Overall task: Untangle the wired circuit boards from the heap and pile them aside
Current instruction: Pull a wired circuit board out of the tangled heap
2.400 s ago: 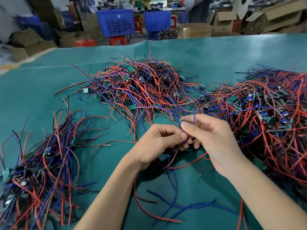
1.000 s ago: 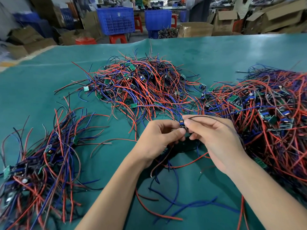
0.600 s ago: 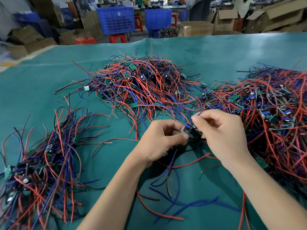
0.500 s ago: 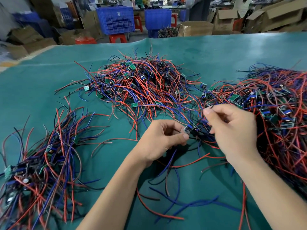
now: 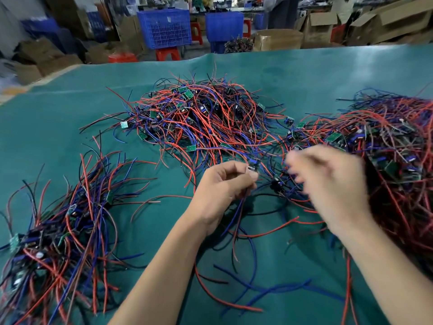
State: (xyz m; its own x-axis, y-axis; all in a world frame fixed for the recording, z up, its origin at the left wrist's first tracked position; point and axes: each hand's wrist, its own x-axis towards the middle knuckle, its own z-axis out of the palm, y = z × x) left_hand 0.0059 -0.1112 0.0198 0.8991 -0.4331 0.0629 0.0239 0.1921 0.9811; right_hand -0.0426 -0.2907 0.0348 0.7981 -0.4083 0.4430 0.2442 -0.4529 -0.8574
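On the green desk [image 5: 58, 118] a sorted pile [image 5: 58, 231] of boards with red, blue and black wires lies at eight o'clock. At twelve o'clock sits a heap [image 5: 201, 120] of tangled boards. Below it, near the centre, the left hand [image 5: 222, 191] pinches a small board [image 5: 253, 166] between thumb and curled fingers; its wires [image 5: 236, 221] trail down toward six o'clock across the desk. Just beside it, toward three o'clock, the right hand [image 5: 328, 184] is blurred; its fingers look curled over a dark knot of wires, but whether it grips anything cannot be told. A second, bigger heap [image 5: 386, 148] fills the three o'clock edge, touching that hand's far side. Beyond the desk, blue crates [image 5: 164, 29] and cardboard boxes [image 5: 316, 24] stand at twelve o'clock.
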